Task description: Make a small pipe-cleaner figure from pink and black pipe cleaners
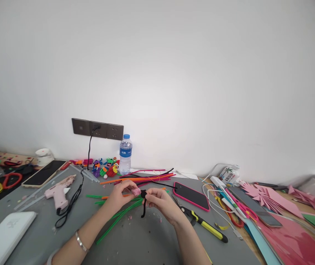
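Observation:
Over the middle of the grey mat (129, 246), my left hand (121, 197) pinches a small pink fuzzy piece (136, 191) at its fingertips. My right hand (160, 204) has its fingers closed on a black pipe cleaner (143, 206), bunched at the top with one end hanging down. The pink and black pieces meet between the hands; I cannot tell whether they are joined. Green pipe cleaners (113, 226) lie beneath and beside my left hand. Orange and red pipe cleaners (146, 179) lie beyond both hands.
A pink glue gun (58, 193) with a black cord lies to the left. A water bottle (125, 154) stands by the wall. Right of my hands are a pink-cased phone (192, 196) and yellow-black pliers (204, 223). Small colourful figures (106, 167) sit left of the bottle.

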### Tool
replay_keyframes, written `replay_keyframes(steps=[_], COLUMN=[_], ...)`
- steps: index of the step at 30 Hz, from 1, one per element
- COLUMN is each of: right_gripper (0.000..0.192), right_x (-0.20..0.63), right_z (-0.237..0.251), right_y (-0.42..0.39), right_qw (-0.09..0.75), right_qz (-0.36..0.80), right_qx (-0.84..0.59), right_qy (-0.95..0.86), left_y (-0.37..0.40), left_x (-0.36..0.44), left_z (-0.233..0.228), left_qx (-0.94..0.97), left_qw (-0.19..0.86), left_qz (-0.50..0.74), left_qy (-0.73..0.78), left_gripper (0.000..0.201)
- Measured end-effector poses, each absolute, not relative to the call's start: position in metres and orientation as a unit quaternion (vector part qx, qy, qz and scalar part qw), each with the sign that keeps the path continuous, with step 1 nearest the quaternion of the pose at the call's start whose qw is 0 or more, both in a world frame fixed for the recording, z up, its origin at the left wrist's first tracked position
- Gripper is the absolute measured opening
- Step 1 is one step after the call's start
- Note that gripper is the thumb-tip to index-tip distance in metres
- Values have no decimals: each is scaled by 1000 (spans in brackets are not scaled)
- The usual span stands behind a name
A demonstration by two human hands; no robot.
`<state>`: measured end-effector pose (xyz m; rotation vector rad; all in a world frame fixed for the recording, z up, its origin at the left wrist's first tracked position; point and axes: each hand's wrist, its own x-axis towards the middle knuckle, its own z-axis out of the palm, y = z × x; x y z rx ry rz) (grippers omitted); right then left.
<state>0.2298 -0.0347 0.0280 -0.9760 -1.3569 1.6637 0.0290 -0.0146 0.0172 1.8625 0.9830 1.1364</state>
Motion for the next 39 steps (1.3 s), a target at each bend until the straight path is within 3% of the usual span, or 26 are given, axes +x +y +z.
replay_keyframes(steps=[12,39], right_gripper=[45,43], right_x=[223,215], right_z=[35,21], right_y=[-39,-33], right_qw=[359,394], right_qz=[629,591], right_qx=[-410,-409], right_qy=[-554,-572], left_y=[-10,-9], left_x=[26,25], left_z=[6,-2], left_qx=[751,770], left_qw=[288,228], left_qz=[446,445], left_qy=[393,397], left_gripper=[15,23])
